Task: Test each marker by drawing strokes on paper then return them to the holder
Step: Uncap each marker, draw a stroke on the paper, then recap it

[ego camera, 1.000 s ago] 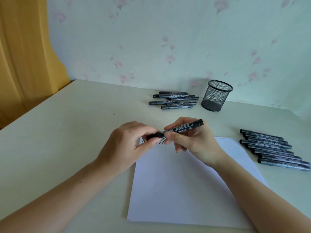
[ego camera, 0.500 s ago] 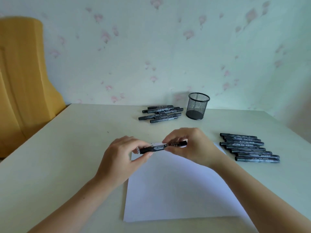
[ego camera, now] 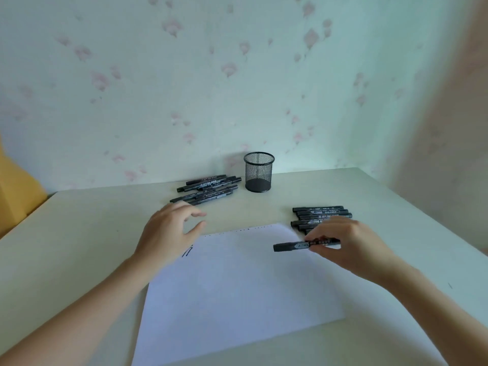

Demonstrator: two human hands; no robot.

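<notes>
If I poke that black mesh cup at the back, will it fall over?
Probably it would slide or tip easily. The mesh pen holder looks light, since its walls are see-through wire and no markers stand in it. It is taller than it is wide, so a poke near the rim would likely topple it. On its side, its round wall could roll across the table.

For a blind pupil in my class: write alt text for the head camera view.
A right hand pinches a capped black marker over white paper; the left hand hovers open. Behind stand an empty mesh holder and two marker groups.
</notes>
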